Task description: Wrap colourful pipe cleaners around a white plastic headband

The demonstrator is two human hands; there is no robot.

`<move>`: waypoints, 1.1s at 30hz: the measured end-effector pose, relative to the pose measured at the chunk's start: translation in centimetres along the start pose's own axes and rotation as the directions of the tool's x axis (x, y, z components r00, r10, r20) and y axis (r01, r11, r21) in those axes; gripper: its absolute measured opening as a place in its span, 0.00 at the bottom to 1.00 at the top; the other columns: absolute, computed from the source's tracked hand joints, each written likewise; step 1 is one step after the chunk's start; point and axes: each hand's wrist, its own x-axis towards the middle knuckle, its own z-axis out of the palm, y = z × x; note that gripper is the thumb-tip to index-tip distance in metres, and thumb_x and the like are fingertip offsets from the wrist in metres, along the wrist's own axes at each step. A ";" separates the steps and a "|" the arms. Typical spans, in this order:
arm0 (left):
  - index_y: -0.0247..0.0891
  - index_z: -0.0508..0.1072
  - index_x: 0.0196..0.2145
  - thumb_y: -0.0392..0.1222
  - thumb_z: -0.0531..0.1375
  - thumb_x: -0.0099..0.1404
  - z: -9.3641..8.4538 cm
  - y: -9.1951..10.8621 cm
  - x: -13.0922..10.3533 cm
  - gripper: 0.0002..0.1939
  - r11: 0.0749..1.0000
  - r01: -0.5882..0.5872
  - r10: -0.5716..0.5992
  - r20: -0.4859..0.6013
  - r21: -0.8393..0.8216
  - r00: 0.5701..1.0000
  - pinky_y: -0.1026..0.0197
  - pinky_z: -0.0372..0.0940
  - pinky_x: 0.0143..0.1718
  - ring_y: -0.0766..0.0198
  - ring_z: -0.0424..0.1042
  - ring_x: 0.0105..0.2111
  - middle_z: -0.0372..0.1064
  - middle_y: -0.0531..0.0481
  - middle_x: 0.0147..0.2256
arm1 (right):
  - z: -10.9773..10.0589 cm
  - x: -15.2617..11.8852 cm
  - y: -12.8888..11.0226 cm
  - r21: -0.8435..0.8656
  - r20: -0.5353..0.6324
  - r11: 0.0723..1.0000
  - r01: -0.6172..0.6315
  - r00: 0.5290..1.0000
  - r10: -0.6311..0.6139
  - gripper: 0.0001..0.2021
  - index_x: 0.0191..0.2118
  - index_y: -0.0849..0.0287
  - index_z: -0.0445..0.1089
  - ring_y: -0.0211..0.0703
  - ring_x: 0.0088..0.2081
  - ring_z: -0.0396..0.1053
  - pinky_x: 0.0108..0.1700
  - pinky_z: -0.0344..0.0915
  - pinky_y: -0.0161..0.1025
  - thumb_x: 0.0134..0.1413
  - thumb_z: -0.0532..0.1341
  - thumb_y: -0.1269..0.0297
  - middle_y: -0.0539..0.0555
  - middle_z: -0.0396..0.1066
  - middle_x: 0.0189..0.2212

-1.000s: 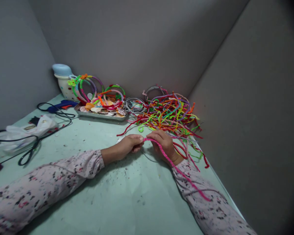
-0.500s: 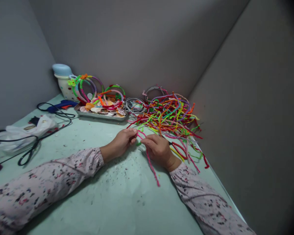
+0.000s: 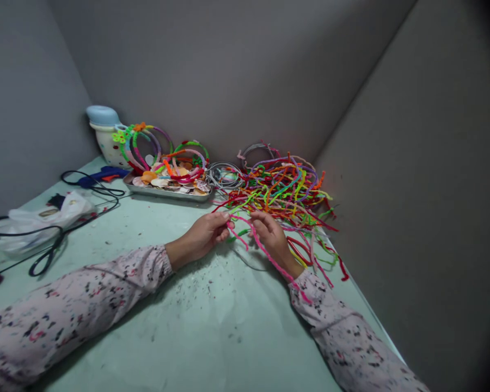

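Note:
My left hand [image 3: 204, 235] pinches a bright pink pipe cleaner [image 3: 275, 264] between thumb and forefinger. From that pinch, a short tail hangs to the right, while the long end arcs across in front of my right hand [image 3: 273, 239] and down over the sleeve cuff. The fingers of my right hand are parted and loosely bent, with no grip on the strand that I can see. Between the hands is a short green piece [image 3: 240, 235], and a thin grey wire [image 3: 249, 265] curves just below it.
Beyond my hands lies a tangled heap of coloured pipe cleaners [image 3: 286, 185], with coiled wire [image 3: 224, 175] beside it. Left of these, a metal tray [image 3: 167, 194] holds shells and wrapped hoops. Red-handled pliers or scissors [image 3: 300, 247] lie by my right wrist. A black cable [image 3: 61, 239] and plastic bag [image 3: 44, 218] occupy the left.
My right hand has loosened from the pink pipe cleaner and shifted slightly right and up. The strand's long end has swung right, across my wrist. My left hand has stayed in place.

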 end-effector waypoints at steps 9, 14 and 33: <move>0.34 0.63 0.25 0.49 0.60 0.62 0.0 -0.7 -0.1 0.16 0.989 -0.005 0.006 -0.003 0.150 1.000 0.69 0.48 0.18 0.75 0.53 0.17 0.57 0.56 0.21 | 1.0 -0.2 0.0 0.004 0.178 0.994 0.106 0.978 -0.105 0.24 0.53 0.52 0.66 0.37 0.32 0.68 0.34 0.65 0.35 0.49 0.66 0.60 0.49 0.71 0.33; 0.35 0.64 0.26 0.51 0.61 0.60 0.2 -0.9 -0.2 0.17 0.963 0.019 -0.025 0.018 0.269 1.000 0.67 0.44 0.17 0.74 0.50 0.17 0.56 0.57 0.21 | 1.2 -0.2 -0.5 -0.083 0.033 0.986 0.143 0.990 -0.141 0.12 0.40 0.55 0.75 0.39 0.30 0.68 0.34 0.65 0.37 0.56 0.61 0.55 0.52 0.73 0.31; 0.35 0.69 0.32 0.50 0.61 0.60 1.3 -0.9 -1.2 0.14 0.920 0.098 -0.164 0.144 0.380 0.976 0.69 0.49 0.19 0.74 0.54 0.19 0.59 0.57 0.22 | -0.4 1.6 0.3 0.313 -0.049 0.942 -0.125 0.988 0.147 0.15 0.31 0.60 0.72 0.33 0.20 0.62 0.22 0.54 0.32 0.50 0.64 0.51 0.47 0.66 0.20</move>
